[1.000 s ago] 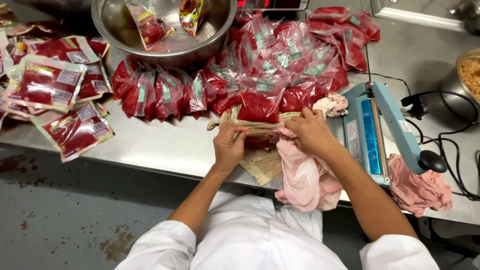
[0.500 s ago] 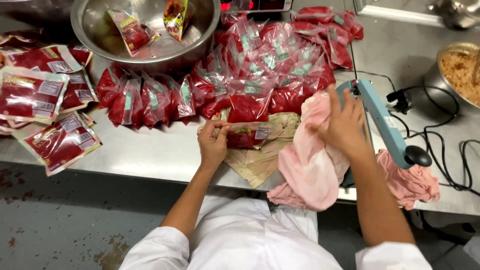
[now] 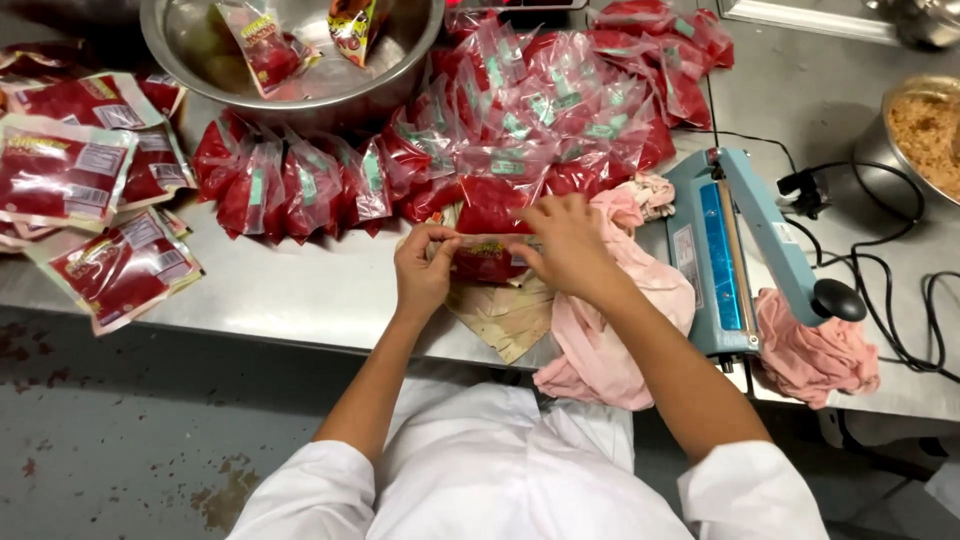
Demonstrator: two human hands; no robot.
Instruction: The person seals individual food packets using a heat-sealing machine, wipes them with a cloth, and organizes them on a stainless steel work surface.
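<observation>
My left hand (image 3: 425,265) pinches the left end of a clear pouch with red filling (image 3: 487,257), held flat just above a stack of brown printed bags (image 3: 508,312) on the steel table (image 3: 270,300). My right hand (image 3: 565,240) grips the pouch's right end, its wrist resting on a pink cloth (image 3: 600,340) that hangs over the table edge. A blue heat sealer (image 3: 725,250) with a black knob stands to the right of my right hand.
A heap of sealed red pouches (image 3: 520,120) lies behind my hands. A large steel bowl (image 3: 300,60) with two packets sits at the back left. Larger labelled red bags (image 3: 90,200) lie at left. Another pink cloth (image 3: 820,350), black cables (image 3: 900,320) and a pan of crumbs (image 3: 925,130) are at right.
My right hand has left the pink cloth by the sealer and come back left onto the pouch. Both hands hold the pouch now; the left hand stayed put.
</observation>
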